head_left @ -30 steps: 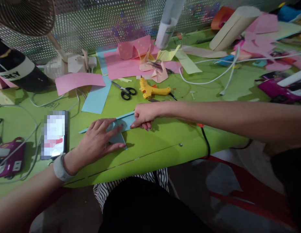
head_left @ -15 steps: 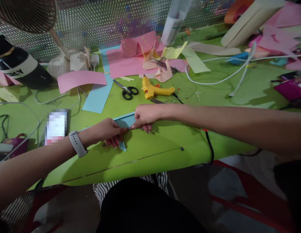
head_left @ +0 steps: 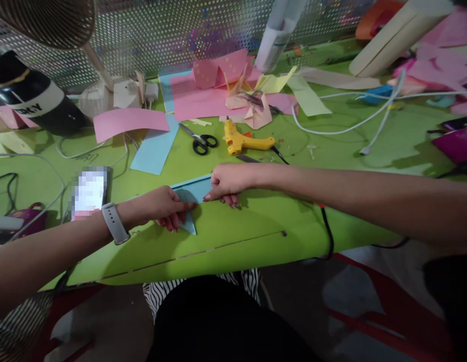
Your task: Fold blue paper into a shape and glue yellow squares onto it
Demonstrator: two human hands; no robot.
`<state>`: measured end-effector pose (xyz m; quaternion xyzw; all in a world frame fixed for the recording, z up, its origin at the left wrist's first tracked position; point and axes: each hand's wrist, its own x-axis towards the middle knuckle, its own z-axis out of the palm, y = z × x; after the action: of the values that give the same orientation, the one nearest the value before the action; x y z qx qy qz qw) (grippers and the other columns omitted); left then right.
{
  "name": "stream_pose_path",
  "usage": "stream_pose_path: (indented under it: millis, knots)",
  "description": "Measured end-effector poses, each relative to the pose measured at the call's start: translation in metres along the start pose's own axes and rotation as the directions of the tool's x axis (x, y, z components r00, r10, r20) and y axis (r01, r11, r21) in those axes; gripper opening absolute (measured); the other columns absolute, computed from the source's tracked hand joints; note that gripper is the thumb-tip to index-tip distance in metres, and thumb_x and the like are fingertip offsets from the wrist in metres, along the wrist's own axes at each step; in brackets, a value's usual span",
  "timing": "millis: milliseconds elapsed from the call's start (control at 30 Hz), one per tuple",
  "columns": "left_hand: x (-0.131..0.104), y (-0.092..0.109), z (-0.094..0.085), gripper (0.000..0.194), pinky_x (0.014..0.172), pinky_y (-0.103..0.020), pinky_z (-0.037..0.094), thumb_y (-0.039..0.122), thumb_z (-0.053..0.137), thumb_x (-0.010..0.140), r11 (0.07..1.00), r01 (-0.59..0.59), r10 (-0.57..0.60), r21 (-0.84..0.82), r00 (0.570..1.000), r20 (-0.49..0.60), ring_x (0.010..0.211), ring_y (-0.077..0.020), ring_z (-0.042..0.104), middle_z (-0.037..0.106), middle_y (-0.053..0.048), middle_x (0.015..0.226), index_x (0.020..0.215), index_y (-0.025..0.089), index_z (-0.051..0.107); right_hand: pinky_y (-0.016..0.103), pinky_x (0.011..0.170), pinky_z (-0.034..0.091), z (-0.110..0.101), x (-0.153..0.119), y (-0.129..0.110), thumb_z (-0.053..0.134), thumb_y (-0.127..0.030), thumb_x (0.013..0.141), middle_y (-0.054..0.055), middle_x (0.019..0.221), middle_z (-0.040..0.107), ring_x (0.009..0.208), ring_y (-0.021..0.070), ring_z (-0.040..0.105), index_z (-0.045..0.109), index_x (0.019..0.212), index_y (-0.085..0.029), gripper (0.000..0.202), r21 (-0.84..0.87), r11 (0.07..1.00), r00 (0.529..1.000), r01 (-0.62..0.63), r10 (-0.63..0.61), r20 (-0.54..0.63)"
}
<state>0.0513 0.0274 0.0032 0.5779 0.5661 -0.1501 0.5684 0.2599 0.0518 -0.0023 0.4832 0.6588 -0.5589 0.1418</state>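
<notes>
Light-blue folded paper (head_left: 191, 192) lies on the green table (head_left: 248, 221) between the person's two hands, a raised fold running along its far edge and a pointed flap sticking out toward the near edge of the table. Its left part passes under the left hand (head_left: 167, 207), which is mostly closed: the thumb stretches along the paper's near side, and the other fingers curl in beside the flap, keeping hold of the sheet. At the paper's other end, the right hand (head_left: 227, 183) is closed too, its thumb tip on the near edge and its fingers bent inward, gripping that end. A pale wristband (head_left: 115, 223) circles the left wrist, and just past that forearm lies a smartphone (head_left: 90, 187), its screen blurred. Beyond the hands, black-handled scissors (head_left: 203, 144) lie beside a yellow glue gun (head_left: 248, 142) whose nozzle points away. Left of the scissors, a flat light-blue strip (head_left: 154, 153) lies partly under a curved pink strip (head_left: 129, 124). Farther back are a pink sheet (head_left: 197, 103) and peach folded paper (head_left: 259, 118), with a black bottle (head_left: 62, 113) and a fan (head_left: 44, 20) at far left. Behind everything stands a perforated panel (head_left: 143, 45).
</notes>
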Motion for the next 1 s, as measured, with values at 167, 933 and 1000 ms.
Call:
stream_pose_path:
  millis: [167, 933, 1000]
  knots:
    - [-0.004, 0.000, 0.001, 0.049, 0.045, -0.024, 0.035, 0.060, 0.063, 0.080, 0.999, 0.018, -0.017, -0.037, 1.000, 0.016, 0.042, -0.0112, 0.053, 0.062, -0.003, 0.046, 0.056, 0.017, 0.066, 0.020, 0.050, 0.045, 0.002, 0.000, -0.001, 0.074, -0.051, 0.077, -0.004, 0.045, 0.059, 0.041, 0.0077, 0.057, 0.050, 0.055, -0.017, 0.047, -0.005, 1.000, 1.000, -0.016, 0.016, -0.013]
    - [-0.002, -0.005, -0.004, 0.047, 0.044, -0.023, 0.038, 0.059, 0.066, 0.075, 0.998, -0.056, 0.056, -0.008, 0.998, -0.014, 0.043, -0.0125, 0.056, 0.063, -0.004, 0.047, 0.053, 0.018, 0.066, 0.021, 0.048, 0.041, 0.003, 0.000, 0.003, 0.074, -0.056, 0.074, -0.003, 0.047, 0.060, 0.043, 0.0090, 0.058, 0.052, 0.056, -0.017, 0.048, -0.041, 0.999, 0.998, -0.002, 0.000, -0.061]
    - [0.000, -0.007, -0.005, 0.046, 0.045, -0.023, 0.038, 0.060, 0.068, 0.074, 0.999, -0.047, 0.048, -0.022, 0.999, 0.013, 0.045, -0.0127, 0.057, 0.064, -0.004, 0.048, 0.054, 0.018, 0.068, 0.022, 0.049, 0.042, 0.003, 0.001, 0.004, 0.074, -0.055, 0.074, -0.003, 0.045, 0.059, 0.043, 0.0089, 0.058, 0.051, 0.055, -0.017, 0.048, -0.029, 1.000, 0.998, 0.004, -0.006, -0.060]
